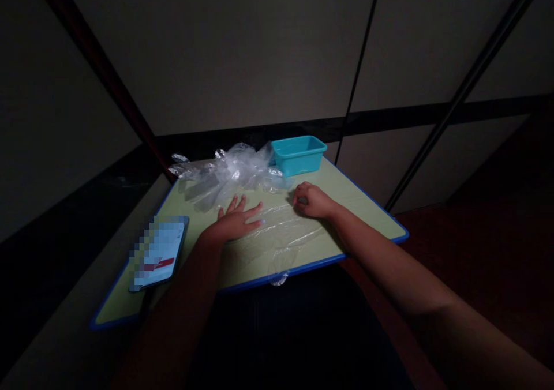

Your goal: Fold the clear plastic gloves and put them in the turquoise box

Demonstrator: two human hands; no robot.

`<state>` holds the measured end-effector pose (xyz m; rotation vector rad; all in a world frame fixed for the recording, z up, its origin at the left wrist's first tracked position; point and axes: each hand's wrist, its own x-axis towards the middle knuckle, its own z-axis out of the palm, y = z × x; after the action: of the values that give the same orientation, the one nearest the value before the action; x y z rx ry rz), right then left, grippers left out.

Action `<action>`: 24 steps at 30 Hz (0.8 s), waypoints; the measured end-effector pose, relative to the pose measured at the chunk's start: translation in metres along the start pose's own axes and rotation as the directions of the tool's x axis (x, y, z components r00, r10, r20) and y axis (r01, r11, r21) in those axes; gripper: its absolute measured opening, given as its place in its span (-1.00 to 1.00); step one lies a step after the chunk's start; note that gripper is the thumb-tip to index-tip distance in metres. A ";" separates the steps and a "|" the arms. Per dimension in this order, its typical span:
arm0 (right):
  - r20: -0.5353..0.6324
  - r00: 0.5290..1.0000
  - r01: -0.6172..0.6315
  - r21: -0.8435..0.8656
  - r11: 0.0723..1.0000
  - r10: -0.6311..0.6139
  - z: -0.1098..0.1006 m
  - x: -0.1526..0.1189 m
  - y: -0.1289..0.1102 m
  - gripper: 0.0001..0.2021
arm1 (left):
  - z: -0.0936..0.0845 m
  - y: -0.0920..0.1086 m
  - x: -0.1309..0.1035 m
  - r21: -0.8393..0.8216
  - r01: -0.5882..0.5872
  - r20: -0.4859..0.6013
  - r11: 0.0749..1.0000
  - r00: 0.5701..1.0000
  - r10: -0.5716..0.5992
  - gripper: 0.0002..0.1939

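Head view, items on and about your small table (367,212), pale yellow-green top, blue edging.

Item: one clear plastic sheet or bag (281,227), thin and wrinkled, spread flat on the tabletop between and below your hands; a crumpled end overhangs the near edge.

Item: your left hand (236,222), palm down, fingers and thumb spread apart, at the left part of the clear film.

Item: your right hand (312,199), fingers curled in toward the palm, at the far right part of the film; whether any film is pinched there is hidden from you.

Item: one loose heap of clear plastic (234,171), crumpled and shiny, at the far left of the table, beyond your left hand.

Item: one turquoise basket (298,162), rectangular, upright, at the far edge, just beside the heap.

Item: one tablet or phone (167,246), screen lit and partly pixelated, lying left of your left forearm.

Backdrop: pale panels (238,49) with dark bands, behind the table.
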<state>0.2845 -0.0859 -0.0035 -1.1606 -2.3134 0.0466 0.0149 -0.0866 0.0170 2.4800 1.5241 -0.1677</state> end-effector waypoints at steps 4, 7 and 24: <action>-0.033 0.998 -0.055 0.039 0.998 0.056 -0.001 -0.001 0.008 -0.68 | 0.000 -0.001 -0.001 -0.007 -0.002 -0.004 1.000 1.000 0.002 -0.37; -0.074 0.982 -0.172 0.021 0.985 0.173 -0.003 -0.002 0.019 -0.64 | 0.000 -0.001 -0.001 -0.021 -0.029 -0.048 0.999 0.998 0.028 -0.34; -0.008 0.991 -0.136 0.089 0.987 0.137 -0.005 -0.003 0.020 -0.76 | 0.004 -0.001 0.006 -0.018 -0.230 -0.046 0.973 0.972 0.229 -0.48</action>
<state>0.3034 -0.0767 -0.0056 -1.2676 -2.1932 0.1887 0.0166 -0.0813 0.0119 2.6325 1.2328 -0.0566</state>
